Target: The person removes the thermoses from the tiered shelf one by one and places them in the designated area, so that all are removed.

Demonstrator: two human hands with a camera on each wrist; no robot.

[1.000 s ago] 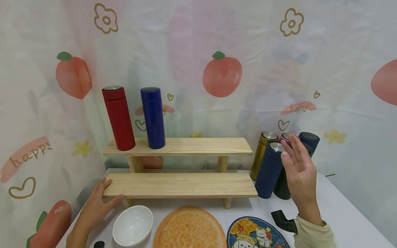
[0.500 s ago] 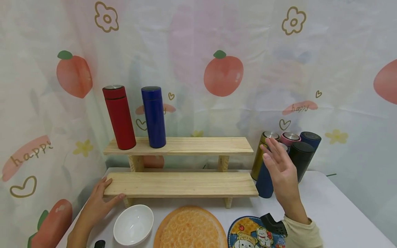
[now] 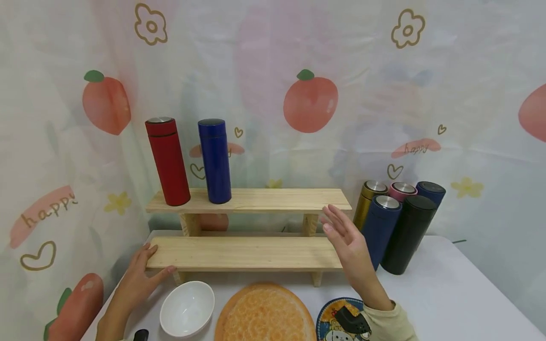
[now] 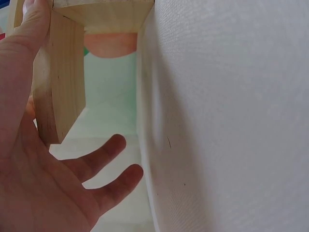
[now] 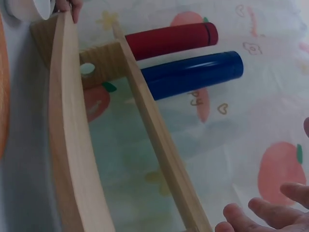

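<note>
At the far left of the counter [image 3: 460, 284], the left hand [image 3: 141, 277] grips the left end of the lower shelf [image 3: 247, 253], fingers lying on top of the board and thumb along its front edge; the left wrist view shows the thumb against a wooden leg with the other fingers loose below. Just in front sit a white bowl [image 3: 186, 309], an orange round mat [image 3: 264, 315] and a cartoon mat [image 3: 339, 322], so little bare counter lies between shelf and near edge. On the upper shelf [image 3: 249, 200] a red flask [image 3: 168, 161] and a blue flask [image 3: 215, 161] stand at the left end; the board to their right is bare. Beside the shelf's right end the right hand [image 3: 347, 239] hovers, fingers straight and spread, holding nothing, just left of five upright flasks [image 3: 398, 222] clustered on the counter.
</note>
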